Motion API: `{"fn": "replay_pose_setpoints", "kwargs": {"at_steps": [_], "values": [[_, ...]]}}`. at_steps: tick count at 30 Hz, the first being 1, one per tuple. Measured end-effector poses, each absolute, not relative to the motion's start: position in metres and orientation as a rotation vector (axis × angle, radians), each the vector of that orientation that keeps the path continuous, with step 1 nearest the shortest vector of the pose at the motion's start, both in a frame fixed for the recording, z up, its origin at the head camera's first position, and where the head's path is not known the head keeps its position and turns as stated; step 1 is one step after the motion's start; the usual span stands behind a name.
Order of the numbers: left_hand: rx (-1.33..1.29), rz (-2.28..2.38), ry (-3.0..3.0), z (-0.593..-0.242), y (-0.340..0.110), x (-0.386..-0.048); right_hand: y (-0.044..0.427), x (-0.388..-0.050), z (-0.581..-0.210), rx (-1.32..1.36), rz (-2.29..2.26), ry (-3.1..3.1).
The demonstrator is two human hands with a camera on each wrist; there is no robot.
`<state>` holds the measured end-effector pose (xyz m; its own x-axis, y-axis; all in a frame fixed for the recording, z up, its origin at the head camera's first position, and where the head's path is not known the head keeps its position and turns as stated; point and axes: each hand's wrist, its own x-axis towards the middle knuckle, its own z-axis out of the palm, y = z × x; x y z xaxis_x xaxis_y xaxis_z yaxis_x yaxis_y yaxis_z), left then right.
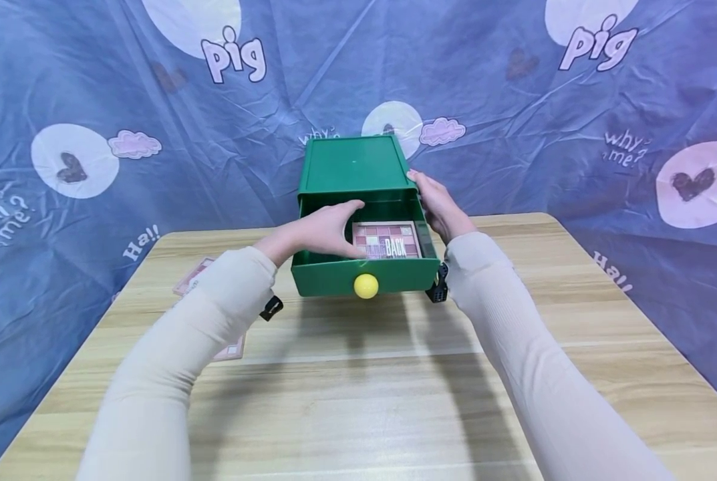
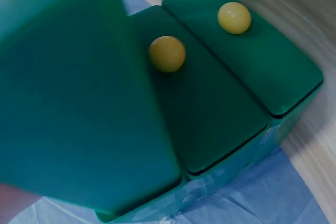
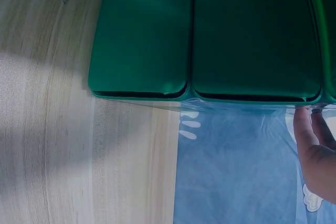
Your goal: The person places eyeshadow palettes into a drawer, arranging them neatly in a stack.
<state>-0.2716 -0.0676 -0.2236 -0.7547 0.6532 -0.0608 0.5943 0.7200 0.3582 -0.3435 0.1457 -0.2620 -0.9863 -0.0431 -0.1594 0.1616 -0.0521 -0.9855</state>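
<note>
A green drawer cabinet [image 1: 355,164] stands on the table with its top drawer [image 1: 328,277] pulled out by a yellow round knob [image 1: 366,286]. Inside lies a pink eyeshadow palette [image 1: 388,240] with "BACK" lettering. My left hand [image 1: 328,230] reaches over the drawer from the left, thumb and fingers spread apart, the thumb close to the palette's near left corner; whether it touches cannot be told. My right hand [image 1: 439,204] rests against the cabinet's right side, its fingertips touching the side in the right wrist view. Two lower drawer fronts [image 2: 210,103] are closed.
On the table's left, a pink palette [image 1: 194,274] and another palette's corner [image 1: 232,350] show from behind my left sleeve [image 1: 214,314]. A blue printed cloth [image 1: 496,120] hangs behind the wooden table [image 1: 358,414].
</note>
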Motion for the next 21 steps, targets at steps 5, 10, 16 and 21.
{"fn": "replay_pose_setpoints", "kwargs": {"at_steps": [5,10,16,21], "values": [[0.964,0.604,2.748,-0.213,-0.075,-0.265,0.147,-0.345,-0.262,0.113,-2.192,2.048],[0.951,0.716,2.775,-0.206,-0.084,-0.259,0.146,-0.344,-0.262,0.119,-2.194,2.049],[0.933,0.844,2.791,-0.202,-0.101,-0.25,0.146,-0.343,-0.262,0.125,-2.182,2.053],[0.914,0.969,2.798,-0.2,-0.121,-0.241,0.146,-0.344,-0.262,0.13,-2.175,2.055]]}}
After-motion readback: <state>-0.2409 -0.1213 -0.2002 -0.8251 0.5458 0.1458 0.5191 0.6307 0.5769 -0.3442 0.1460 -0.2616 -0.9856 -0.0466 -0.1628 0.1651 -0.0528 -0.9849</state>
